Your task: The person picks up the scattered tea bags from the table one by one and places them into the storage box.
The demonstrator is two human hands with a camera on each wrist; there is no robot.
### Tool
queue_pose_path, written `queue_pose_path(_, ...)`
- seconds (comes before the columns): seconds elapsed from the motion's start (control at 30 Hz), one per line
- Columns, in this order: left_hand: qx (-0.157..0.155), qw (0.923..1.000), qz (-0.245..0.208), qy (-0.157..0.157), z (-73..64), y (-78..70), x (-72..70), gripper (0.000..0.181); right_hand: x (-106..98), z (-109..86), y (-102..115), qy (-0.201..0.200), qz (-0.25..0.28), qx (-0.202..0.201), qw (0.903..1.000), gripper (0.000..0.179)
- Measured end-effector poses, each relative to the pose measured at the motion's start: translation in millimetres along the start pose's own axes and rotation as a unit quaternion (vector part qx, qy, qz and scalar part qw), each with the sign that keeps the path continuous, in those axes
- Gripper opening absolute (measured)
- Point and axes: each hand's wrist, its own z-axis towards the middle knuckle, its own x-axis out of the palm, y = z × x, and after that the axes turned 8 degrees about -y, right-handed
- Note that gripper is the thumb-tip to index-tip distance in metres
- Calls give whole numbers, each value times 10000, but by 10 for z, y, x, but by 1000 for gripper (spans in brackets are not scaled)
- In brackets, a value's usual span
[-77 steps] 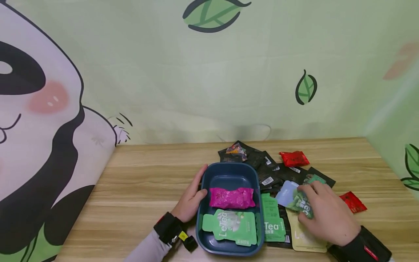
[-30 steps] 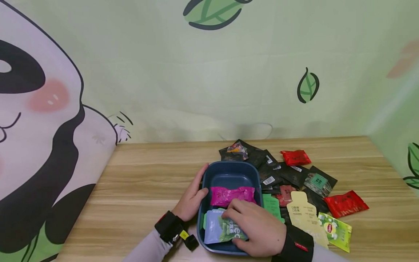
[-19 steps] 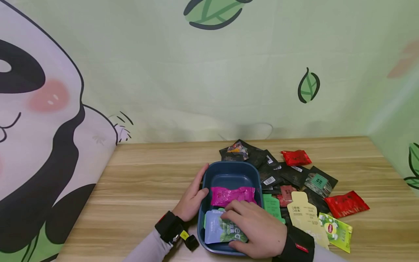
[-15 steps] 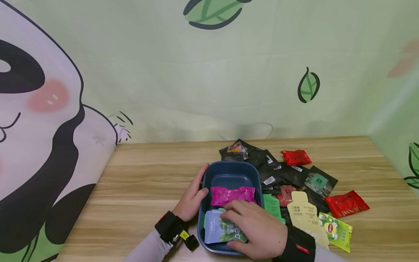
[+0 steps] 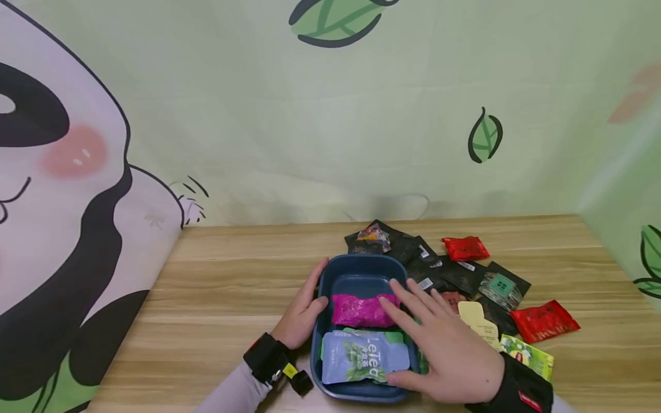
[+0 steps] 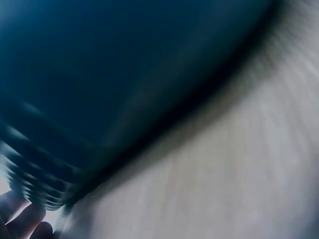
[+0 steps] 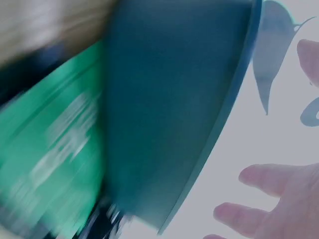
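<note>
My left hand holds the side of a dark blue plastic box, thumb at the rim; in the left wrist view its fingers lie at the far end of the wall. Inside the box are a pink wrapped packet and, nearer me, a light blue LeTea sachet covering most of a green one. My right hand, fingers spread and holding nothing, hovers over the box's right edge. In the right wrist view, a blurred green sachet lies beside the box's outer wall.
Several black sachets heap behind and right of the box. Two red packets lie on the right, one farther back. A cream sachet and a yellow-green one are partly behind my right hand. A printed cloth backs the wooden table.
My right hand brought the light blue sachet from the right-hand pile into the box, laid it over the green one, let go and drew back rightward. My left hand stays on the box.
</note>
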Motion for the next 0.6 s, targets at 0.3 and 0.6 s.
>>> queue_pose_path(0.3, 126, 9999, 65, -8, 10, 8, -6, 70, -29, -407, -472, 160, -675, 1062, 9919, 106)
queue_pose_path(0.6, 86, 10000, 11, -26, 8, -1, -1, 70, 42, -618, -651, 569, -1068, 1679, 9783, 113)
